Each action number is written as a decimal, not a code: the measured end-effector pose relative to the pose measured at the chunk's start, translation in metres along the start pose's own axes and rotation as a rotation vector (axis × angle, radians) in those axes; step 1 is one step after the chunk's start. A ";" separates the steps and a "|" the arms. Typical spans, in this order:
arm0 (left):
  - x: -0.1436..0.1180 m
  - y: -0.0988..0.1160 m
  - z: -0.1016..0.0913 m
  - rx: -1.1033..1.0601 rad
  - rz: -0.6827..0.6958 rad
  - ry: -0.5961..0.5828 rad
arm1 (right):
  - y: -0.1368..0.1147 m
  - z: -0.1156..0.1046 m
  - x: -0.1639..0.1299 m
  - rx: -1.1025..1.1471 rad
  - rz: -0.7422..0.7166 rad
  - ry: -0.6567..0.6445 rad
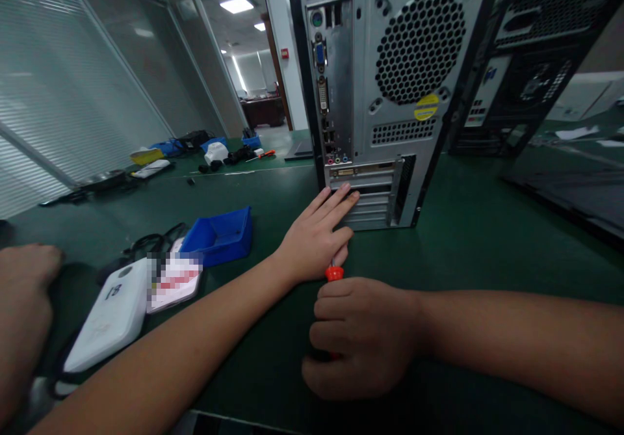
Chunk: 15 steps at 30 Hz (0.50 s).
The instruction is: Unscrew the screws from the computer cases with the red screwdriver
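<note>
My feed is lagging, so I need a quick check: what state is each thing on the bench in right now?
Computer case: upright, rear panel facing the camera.
Left hand: flat, fingertips on the expansion slot covers.
Right hand: closed around a red-handled screwdriver pointing toward the case.
Blue bin: open-topped, on the green mat.
White device: lying flat.

The computer case (390,97) stands upright and blocks the way straight ahead; a second, black case (531,64) closes the far right. Between them the green surface (487,227) lies bare, leaving open passage on the right. On the left, a blue bin (221,235), black cables (151,243) and a white device (114,311) crowd the near side, with a bare strip of surface behind them.
</note>
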<state>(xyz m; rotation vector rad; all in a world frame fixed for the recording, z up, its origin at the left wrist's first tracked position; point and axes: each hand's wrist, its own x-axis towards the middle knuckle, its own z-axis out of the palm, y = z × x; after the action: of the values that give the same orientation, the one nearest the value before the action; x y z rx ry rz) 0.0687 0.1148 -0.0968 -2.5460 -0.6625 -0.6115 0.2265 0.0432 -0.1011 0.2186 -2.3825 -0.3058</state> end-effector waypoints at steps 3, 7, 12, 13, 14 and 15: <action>0.000 0.000 0.000 0.004 0.002 0.005 | 0.000 0.001 0.000 0.001 0.012 0.019; 0.001 0.000 0.000 0.015 0.003 0.012 | 0.002 0.002 -0.001 0.018 0.020 0.013; 0.000 -0.001 0.000 0.005 0.008 0.021 | 0.003 0.002 -0.001 0.081 0.021 -0.031; 0.000 -0.001 0.000 0.003 0.010 0.021 | 0.003 0.002 -0.001 0.101 0.017 -0.035; 0.000 -0.002 0.000 0.003 0.010 0.022 | 0.003 0.002 -0.001 0.115 0.015 -0.041; 0.000 -0.002 0.000 0.003 0.010 0.023 | 0.004 0.001 -0.002 0.122 0.014 -0.047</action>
<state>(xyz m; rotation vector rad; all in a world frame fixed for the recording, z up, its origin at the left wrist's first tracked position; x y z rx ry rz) 0.0676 0.1163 -0.0968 -2.5339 -0.6414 -0.6352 0.2268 0.0472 -0.1018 0.2537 -2.4505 -0.1602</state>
